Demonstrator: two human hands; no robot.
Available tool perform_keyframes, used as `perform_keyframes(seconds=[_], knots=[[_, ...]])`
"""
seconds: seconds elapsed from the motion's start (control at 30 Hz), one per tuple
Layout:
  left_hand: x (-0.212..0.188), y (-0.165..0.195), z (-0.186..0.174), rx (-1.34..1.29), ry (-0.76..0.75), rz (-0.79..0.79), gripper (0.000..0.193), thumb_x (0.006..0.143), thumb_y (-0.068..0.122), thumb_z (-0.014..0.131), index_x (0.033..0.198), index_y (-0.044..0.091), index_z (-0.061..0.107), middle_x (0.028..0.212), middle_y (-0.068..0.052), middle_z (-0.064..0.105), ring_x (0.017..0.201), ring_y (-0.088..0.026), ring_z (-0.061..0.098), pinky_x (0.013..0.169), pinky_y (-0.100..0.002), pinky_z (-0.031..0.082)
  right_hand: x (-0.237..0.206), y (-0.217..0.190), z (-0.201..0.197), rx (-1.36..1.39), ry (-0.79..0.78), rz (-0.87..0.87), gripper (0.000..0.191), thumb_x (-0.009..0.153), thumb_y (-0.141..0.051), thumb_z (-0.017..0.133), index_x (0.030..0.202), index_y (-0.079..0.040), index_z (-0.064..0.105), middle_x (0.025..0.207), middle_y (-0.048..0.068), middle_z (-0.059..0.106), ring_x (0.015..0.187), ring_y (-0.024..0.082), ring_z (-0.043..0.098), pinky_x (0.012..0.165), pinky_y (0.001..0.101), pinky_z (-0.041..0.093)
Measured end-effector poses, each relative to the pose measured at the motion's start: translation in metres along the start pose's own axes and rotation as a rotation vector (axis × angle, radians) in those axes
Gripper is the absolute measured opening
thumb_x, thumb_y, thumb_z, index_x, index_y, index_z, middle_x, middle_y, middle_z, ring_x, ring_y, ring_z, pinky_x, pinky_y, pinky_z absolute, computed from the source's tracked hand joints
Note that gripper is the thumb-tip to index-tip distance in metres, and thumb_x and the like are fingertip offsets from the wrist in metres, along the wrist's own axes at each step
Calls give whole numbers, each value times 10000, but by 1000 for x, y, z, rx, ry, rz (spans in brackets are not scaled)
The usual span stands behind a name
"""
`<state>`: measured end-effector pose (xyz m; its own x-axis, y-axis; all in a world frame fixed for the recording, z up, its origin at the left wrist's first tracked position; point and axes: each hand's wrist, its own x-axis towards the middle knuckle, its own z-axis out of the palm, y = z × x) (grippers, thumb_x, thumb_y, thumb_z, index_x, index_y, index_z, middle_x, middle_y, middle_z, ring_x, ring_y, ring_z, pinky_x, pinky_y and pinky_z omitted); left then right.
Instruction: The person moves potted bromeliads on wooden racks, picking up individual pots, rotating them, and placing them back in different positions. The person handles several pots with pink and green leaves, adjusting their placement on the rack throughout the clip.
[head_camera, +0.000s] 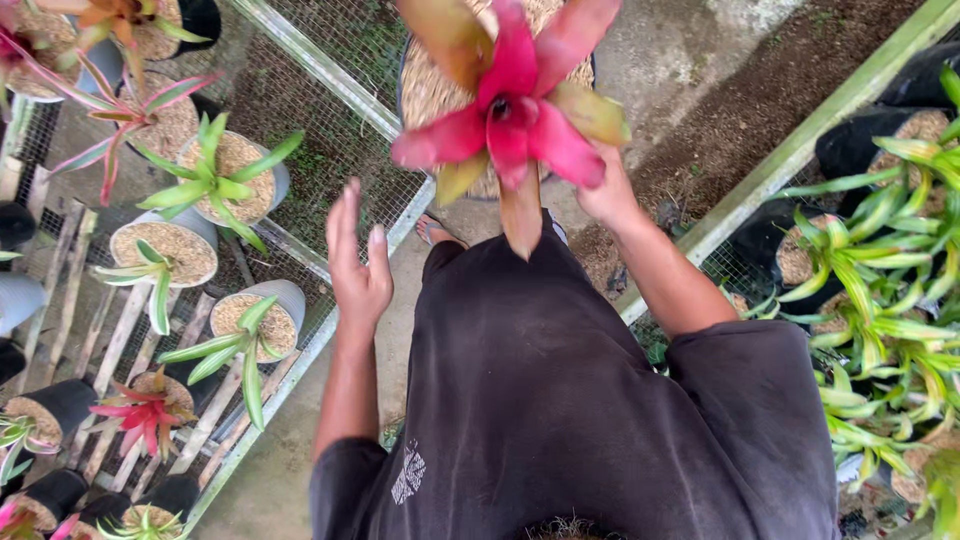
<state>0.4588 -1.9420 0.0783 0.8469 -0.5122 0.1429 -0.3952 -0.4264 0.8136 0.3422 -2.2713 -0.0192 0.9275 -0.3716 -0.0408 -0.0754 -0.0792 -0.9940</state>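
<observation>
Carrying a potted red bromeliad aloft between the mesh benches, the right hand gripped its pot's edge while the left hand hung open and empty, the pot not yet set down

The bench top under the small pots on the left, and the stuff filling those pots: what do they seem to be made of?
The bench top looks like galvanised wire mesh: a fine grey grid you can see through, framed by pale rails. The pot filling looks like dry rice husk or similar chaff: tan, grainy, matte.
</observation>
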Motion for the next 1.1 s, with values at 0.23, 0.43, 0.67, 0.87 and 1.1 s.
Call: perform_keyframes(seconds=[0.23, 0.43, 0.67, 0.87, 1.1], knots=[[45, 72, -2, 116, -183, 223, 611, 1089, 72, 544, 1649, 15, 308, 1685, -234, 323, 1557, -416, 356, 1299, -476, 312, -53, -85, -21, 129, -227, -77, 396, 1018, -173, 698, 1372, -13, 624, 1443, 142, 622, 1340, 235, 604, 1215, 392, 477], [34, 93, 1, 266, -218, 139, 588, 1010, 154, 696, 1549, 70, 477, 1616, -265, 358, 1524, -500, 361, 1262, -568, 341, -65, -79, -30, 40, -251, 66, 363, 1011, -99, 571, 1350, 17, 631, 1396, 122, 676, 1327, 234, 646, 1169, 374, 487], [3, 88, -11, 226, -60, -159, 581, 991, 144, 721, 1542, 157, 538, 1674, -295, 276, 1513, -481, 418, 1209, -497, 432, -30, -70, -7, -66, -433, 8, 331, 1017, -92, 572, 1309, 51, 634, 1339, 155, 684, 1266, 257, 649, 1119, 375, 484], [-42, 47, -36, 64, 179, -185, 816, 1039, 220, 705, 1693, 139, 225, 1729, -260, 247, 1607, -456, 355, 1300, -469, 395, 2, -79, 70, 252, -584, 119, 352, 1058, -117, 563, 1376, 33, 562, 1349, 109, 662, 1246, 208, 643, 1080, 346, 518], [-138, -22, -74, -224, 621, -251, 848, 1192, 239, 517, 1632, 130, -200, 1748, -209, 212, 1620, -310, 262, 1355, -386, 259, 1, -61, 179, 77, -847, 268, 274, 1058, -117, 542, 1219, 88, 628, 1014, 179, 749, 841, 232, 780, 753, 338, 651]])
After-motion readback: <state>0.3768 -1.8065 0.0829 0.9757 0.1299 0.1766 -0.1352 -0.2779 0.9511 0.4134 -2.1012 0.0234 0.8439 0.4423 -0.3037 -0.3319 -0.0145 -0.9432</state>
